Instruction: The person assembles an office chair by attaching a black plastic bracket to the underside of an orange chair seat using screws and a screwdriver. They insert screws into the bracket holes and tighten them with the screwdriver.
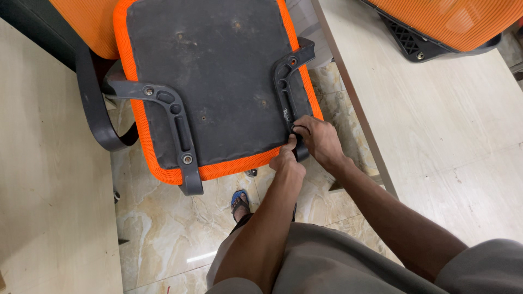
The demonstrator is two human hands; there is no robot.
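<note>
An upturned chair seat [218, 81] lies in front of me, dark grey underside up, with an orange mesh rim. Two black plastic armrest brackets are fixed to it: one on the left [177, 125] with screws showing, one on the right [286, 87]. My left hand [287, 160] grips the lower end of the right bracket from below. My right hand [318, 139] pinches something small and dark at that same bracket end; what it holds is hidden by the fingers.
A pale wooden table [447, 120] stands to the right, bearing another orange chair part [452, 24] on a black frame. A wooden board [49, 190] lies at the left. A black armrest loop [95, 109] hangs at the seat's left. Marble floor and my sandalled foot [239, 202] are below.
</note>
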